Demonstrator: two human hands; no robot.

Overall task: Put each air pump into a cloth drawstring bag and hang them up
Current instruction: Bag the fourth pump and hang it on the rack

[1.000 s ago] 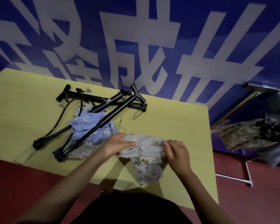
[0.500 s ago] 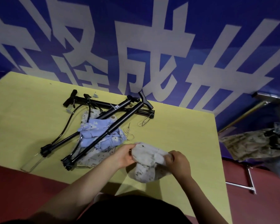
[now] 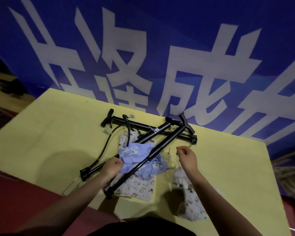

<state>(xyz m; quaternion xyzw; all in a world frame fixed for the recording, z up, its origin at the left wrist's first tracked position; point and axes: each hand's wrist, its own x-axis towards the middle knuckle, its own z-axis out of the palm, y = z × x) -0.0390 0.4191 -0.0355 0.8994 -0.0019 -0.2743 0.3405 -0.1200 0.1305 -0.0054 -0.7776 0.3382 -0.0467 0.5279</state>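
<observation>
Three black air pumps lie crossed on the yellow table (image 3: 49,133): one along the back (image 3: 143,124), one running diagonally (image 3: 157,132) down to the left, and one (image 3: 150,156) across the cloth bags. A blue cloth bag (image 3: 136,153) and a pale printed bag (image 3: 138,184) lie under them. My left hand (image 3: 111,167) curls over the lower barrel of a diagonal pump at the blue bag's edge. My right hand (image 3: 187,157) hovers above the table with thumb and forefinger pinched; I see nothing in the pinch. A grey printed drawstring bag (image 3: 187,201) lies under my right forearm.
A clear plastic hanger (image 3: 71,186) sticks out at the table's front edge. Thin wire hooks (image 3: 170,155) lie beside the blue bag. A blue banner with white characters (image 3: 177,48) backs the table. Patterned cloth (image 3: 289,178) hangs at the far right.
Both hands let go of the grey printed bag, which now lies on the table. My left hand moved left onto a pump, and my right hand lifted away. The view swung right.
</observation>
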